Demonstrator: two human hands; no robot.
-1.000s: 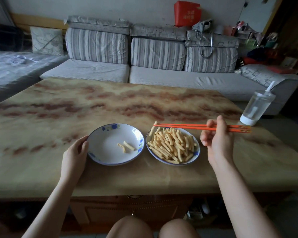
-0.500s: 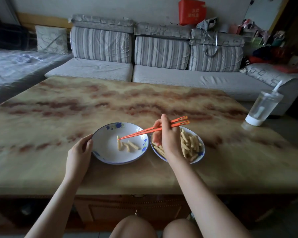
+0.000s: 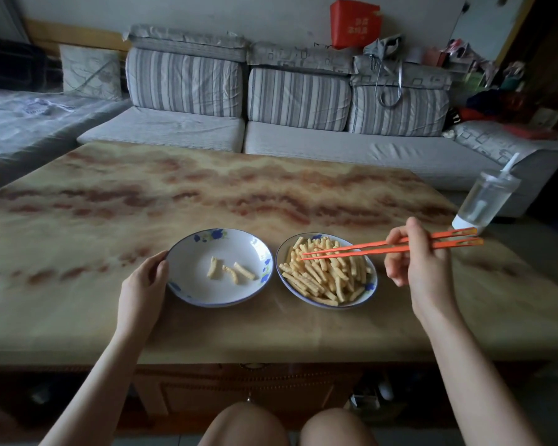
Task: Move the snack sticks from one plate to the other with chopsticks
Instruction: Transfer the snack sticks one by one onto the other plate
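On the marbled tabletop (image 3: pixel 142 204) two blue-flowered white plates stand side by side, nearly touching. The left plate (image 3: pixel 200 249) holds three snack sticks (image 3: pixel 231 272) lying loose near its middle, and the left hand (image 3: pixel 144 281) holds its left rim. The right plate (image 3: pixel 282 252) is heaped with a pile of sticks (image 3: pixel 326 275). The right hand (image 3: pixel 416 262) grips orange chopsticks (image 3: pixel 368 249) near their back ends; the tips lie slightly apart over the pile with nothing between them. A clear tumbler (image 3: pixel 484 201) with a straw stands near the tabletop's far right edge, and a grey striped sofa (image 3: pixel 303 143) runs behind.
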